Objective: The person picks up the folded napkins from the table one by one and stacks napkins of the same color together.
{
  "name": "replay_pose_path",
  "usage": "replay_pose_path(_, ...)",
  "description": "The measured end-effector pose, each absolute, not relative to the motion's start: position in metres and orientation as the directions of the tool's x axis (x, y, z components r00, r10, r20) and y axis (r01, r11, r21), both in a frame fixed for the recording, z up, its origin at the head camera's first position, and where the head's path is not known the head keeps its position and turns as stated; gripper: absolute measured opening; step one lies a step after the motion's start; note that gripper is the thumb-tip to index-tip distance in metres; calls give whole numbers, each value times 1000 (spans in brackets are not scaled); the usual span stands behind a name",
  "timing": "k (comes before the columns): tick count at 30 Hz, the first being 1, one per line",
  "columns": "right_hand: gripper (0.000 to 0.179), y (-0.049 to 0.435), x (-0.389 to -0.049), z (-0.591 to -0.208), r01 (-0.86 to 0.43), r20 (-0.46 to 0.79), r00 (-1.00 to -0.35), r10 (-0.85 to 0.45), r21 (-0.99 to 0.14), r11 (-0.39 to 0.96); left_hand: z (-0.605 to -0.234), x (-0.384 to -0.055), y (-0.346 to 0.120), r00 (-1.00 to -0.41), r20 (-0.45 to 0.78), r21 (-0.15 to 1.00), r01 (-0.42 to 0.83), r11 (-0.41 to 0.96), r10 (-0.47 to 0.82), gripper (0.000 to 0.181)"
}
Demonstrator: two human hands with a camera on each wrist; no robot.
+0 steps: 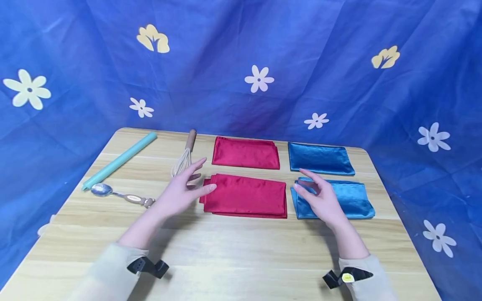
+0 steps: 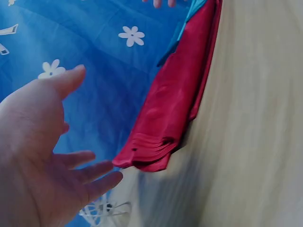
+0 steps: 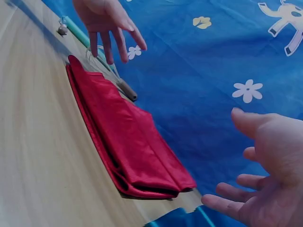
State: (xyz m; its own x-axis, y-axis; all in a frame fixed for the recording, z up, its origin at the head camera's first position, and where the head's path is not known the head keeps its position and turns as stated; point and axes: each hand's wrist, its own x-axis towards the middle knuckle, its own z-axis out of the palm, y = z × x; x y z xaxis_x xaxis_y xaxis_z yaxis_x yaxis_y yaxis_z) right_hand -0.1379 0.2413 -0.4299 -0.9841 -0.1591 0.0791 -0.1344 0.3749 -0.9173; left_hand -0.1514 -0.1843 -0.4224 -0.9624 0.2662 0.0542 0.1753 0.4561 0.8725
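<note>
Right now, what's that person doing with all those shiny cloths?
A person holds both hands, empty, over a table. The left hand is by the near red cloth; the right hand is over the near blue cloth. Behind lie another red cloth and another blue cloth. All four are folded. A whisk, a spoon and a teal rod lie to the left.

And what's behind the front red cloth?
Behind the front red cloth lies another folded red cloth, then the blue backdrop. Anything beneath either cloth is covered.
</note>
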Motion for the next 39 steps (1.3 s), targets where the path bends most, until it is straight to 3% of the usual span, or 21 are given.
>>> replay_pose_path(8,65,231,-143,-445,-34,-13,-988,-157,-957,288,-443,-153,-172,-980,18,878,110,466,197,87)
replay_pose_path(17,63,218,-150,-460,-21,-49,-986,-157,-910,415,-449,-154,-163,-987,5,811,98,577,161,85)
replay_pose_path(26,57,206,-154,-469,12,-40,-998,-51,-881,473,-451,-164,-153,-994,-87,782,-29,623,64,90)
replay_pose_path(39,62,196,-161,-472,46,-67,-998,-21,-855,517,-461,-168,-156,-988,-135,793,-63,605,75,54)
